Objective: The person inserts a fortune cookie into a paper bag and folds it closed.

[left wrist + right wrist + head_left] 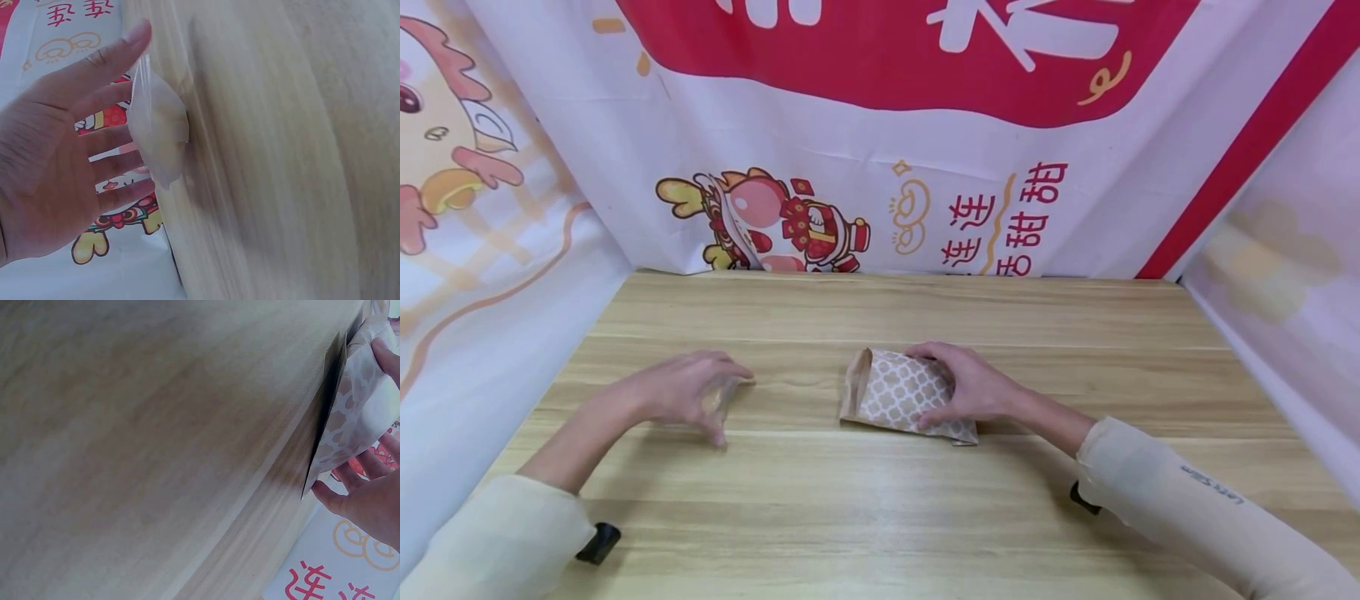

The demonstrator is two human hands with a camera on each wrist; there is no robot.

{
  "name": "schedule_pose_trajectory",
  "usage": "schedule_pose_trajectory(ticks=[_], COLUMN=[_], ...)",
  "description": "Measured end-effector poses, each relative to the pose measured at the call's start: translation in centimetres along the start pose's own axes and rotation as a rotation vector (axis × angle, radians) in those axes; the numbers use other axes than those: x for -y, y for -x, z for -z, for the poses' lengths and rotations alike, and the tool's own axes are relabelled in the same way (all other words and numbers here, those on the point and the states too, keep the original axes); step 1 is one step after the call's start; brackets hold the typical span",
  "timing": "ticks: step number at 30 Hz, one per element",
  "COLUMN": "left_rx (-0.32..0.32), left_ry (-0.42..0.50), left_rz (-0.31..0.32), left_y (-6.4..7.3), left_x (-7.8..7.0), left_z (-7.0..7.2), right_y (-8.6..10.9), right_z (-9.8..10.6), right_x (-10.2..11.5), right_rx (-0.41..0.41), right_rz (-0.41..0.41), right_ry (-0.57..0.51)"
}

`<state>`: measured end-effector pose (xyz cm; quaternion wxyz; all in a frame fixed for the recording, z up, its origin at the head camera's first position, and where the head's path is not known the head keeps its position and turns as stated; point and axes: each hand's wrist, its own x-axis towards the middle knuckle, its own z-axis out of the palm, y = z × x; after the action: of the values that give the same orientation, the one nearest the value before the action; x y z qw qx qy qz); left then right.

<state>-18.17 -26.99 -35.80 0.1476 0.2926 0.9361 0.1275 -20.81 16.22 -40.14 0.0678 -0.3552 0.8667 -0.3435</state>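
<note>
A brown paper bag (897,390) with a white lattice pattern lies near the middle of the wooden table, its mouth slightly parted at the left end. My right hand (973,385) grips it across its right part, thumb on the near edge and fingers on the far edge. To the left of the bag, just above the tabletop, my left hand (681,389) holds a small translucent plastic bag (159,128) between thumb and fingers. Something pale shows faintly inside that plastic bag; its kind cannot be made out. The paper bag's inside is hidden.
The wooden table (880,517) runs back to a white and red printed cloth (850,125). More printed cloth hangs along the left side (497,250) and the right side (1285,275). Dark wrist pieces show under both pale sleeves.
</note>
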Motion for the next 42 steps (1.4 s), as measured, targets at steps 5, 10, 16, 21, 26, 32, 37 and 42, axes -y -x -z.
schedule_pose_trajectory(ticks=[5,10,16,21,26,32,37,42], left_rx=[0.031,0.053,0.061,0.022,-0.043,-0.088,-0.148,-0.179], left_ry=[-0.028,-0.012,-0.018,-0.029,-0.034,-0.021,-0.019,-0.044], left_rz=[0.019,0.06,0.08,0.062,0.05,0.071,0.013,-0.037], left_y=[0.2,0.3,0.0,-0.4,-0.7,-1.4,-2.3,-3.0], left_x=[0.3,0.2,0.0,-0.2,-0.5,-0.9,-1.3,-1.9], left_z=[0.0,-0.1,0.1,0.2,0.1,-0.3,-0.6,-1.0], right_y=[0.0,0.0,0.0,0.0,-0.1,0.0,0.0,0.0], right_z=[0.0,0.0,0.1,0.1,0.0,0.1,0.0,0.0], right_x=[0.1,0.1,0.0,-0.1,-0.1,-0.1,-0.2,-0.1], right_rx=[-0.003,-0.006,-0.004,-0.005,-0.004,0.001,0.003,0.002], right_rz=[0.007,0.005,0.005,0.01,0.014,0.005,-0.008,-0.011], right_ry=[-0.007,-0.01,-0.01,-0.004,0.004,-0.005,-0.009,-0.01])
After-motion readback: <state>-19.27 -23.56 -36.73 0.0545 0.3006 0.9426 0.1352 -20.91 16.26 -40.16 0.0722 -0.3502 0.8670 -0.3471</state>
